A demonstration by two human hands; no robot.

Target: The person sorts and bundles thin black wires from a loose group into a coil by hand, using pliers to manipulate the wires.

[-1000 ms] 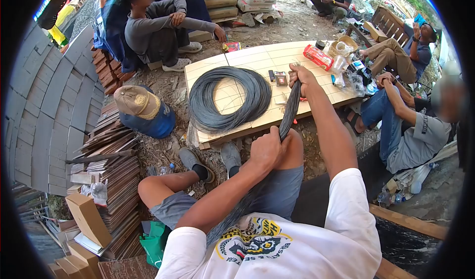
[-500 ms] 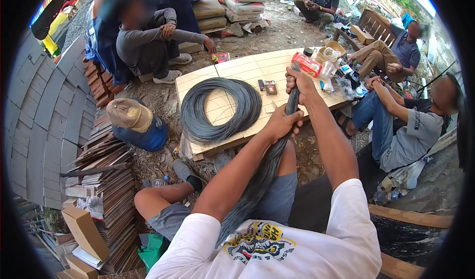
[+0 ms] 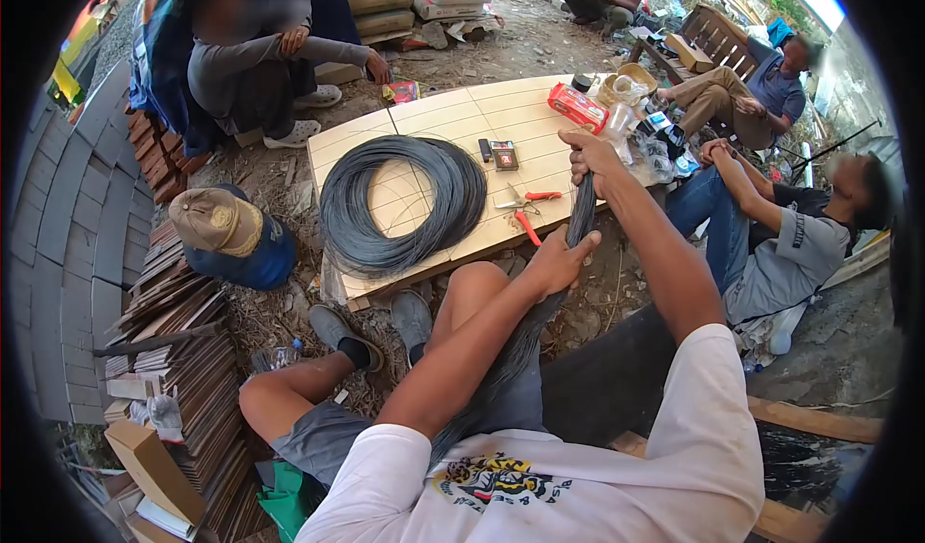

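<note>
A long bundle of thin dark grey wire (image 3: 582, 208) slants from my hands down across my lap. My right hand (image 3: 594, 162) is closed around it near its upper end. Lower down, my left hand (image 3: 559, 262) is wrapped round the same bundle, thumb pointing up along it. A wide coil of similar wire (image 3: 337, 206) lies flat on the low wooden table (image 3: 462, 109) left of my hands. Between coil and hands lie red-handled pliers (image 3: 525, 208), handles spread. A dark lighter (image 3: 485, 150) and a small dark pack (image 3: 504, 156) sit behind them.
A red packet (image 3: 578, 108) and plastic cups (image 3: 620, 119) crowd the table's far right end. A cap (image 3: 217, 220) rests on a blue container (image 3: 241, 264) at left, near stacked thin boards (image 3: 198, 379). Several people sit around the table, one close at right (image 3: 785, 244).
My right hand has slid to the bundle's top, covering the end that stuck out above it. My hands are farther apart. The pliers now show beside the bundle. The whole view has shifted slightly.
</note>
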